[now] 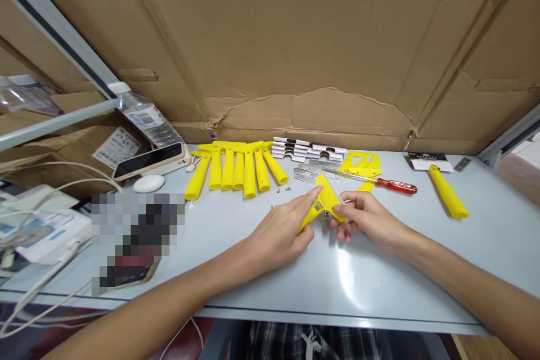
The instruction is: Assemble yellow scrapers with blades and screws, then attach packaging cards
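My left hand point(287, 228) is wrapped round the handle of a yellow scraper point(327, 197), held tilted above the table. The fingers of my right hand point(365, 214) pinch the right end of its head, where a thin metal blade edge shows. Just behind lie loose metal blades point(306, 170), a screwdriver point(394, 185) with a red handle, and several flat yellow plastic pieces point(365, 170). Small screws point(287, 188) are scattered left of the scraper head. Several yellow scraper handles point(228, 166) lie in a row at the back left.
Stacked card packs point(291, 149) sit against the cardboard wall point(295, 39). At the right lies another yellow scraper point(448, 194) with a black-and-white card. A water bottle point(147, 118), a phone point(147, 160), a white oval case point(148, 183) and cables point(46, 270) take up the left side.
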The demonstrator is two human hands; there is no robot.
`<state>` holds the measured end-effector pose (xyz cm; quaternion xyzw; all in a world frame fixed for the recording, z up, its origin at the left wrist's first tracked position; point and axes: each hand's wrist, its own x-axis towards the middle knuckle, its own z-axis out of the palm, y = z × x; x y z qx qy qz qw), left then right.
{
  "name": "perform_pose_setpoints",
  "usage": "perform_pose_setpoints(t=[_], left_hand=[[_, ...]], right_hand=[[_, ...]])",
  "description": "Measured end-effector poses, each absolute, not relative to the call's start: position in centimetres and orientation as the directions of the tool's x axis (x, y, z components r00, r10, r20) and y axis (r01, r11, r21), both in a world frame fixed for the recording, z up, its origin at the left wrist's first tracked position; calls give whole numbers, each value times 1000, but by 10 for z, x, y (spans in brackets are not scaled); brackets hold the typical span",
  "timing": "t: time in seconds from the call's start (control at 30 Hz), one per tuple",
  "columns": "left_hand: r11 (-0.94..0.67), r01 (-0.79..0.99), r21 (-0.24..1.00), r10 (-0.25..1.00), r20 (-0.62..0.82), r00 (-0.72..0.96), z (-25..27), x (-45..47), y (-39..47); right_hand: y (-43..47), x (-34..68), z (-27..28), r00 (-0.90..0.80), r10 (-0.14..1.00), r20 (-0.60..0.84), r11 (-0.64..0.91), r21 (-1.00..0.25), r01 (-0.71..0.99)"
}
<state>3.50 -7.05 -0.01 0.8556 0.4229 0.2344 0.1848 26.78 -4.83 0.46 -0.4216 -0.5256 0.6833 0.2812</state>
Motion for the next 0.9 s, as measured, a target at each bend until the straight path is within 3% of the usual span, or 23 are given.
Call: perform_pose_setpoints(t=[0.4, 0.6, 0.77, 0.9], left_hand=[[-542, 693, 475, 828, 165, 535, 5, 37, -72], [-535, 680, 501, 831, 168, 530, 5, 36, -70], [-414, 655, 633, 886, 113, 450, 14, 38, -69], [-213, 400, 891, 891, 10, 454, 19, 38, -67]], right_hand=[[-48, 268, 0, -539, 819, -197, -192, -979, 66], [-51, 266, 5, -518, 823, -234, -221, -971, 89], [-47, 269, 3, -457, 862, -219, -252, -968, -11], [-41, 274, 4, -369, 911, -186, -223, -973, -61]])
